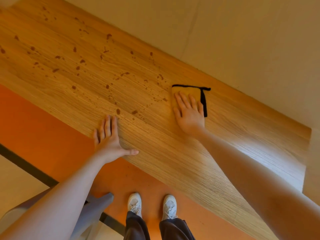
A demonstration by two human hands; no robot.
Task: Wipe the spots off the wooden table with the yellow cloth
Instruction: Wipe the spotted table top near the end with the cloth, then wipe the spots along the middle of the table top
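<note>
Your right grip [189,111] lies flat, fingers spread, pressing the yellow cloth [187,92] onto the tabletop [155,144] by the far edge, brown spots [83,61] scattered to its left, while your left grip [109,141] rests open on the near edge.

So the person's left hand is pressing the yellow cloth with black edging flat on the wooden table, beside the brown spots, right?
Not quite: the head view shows the right hand pressing the yellow cloth with black edging flat on the wooden table, beside the brown spots. The left hand rests bare on the table's near edge.
</note>
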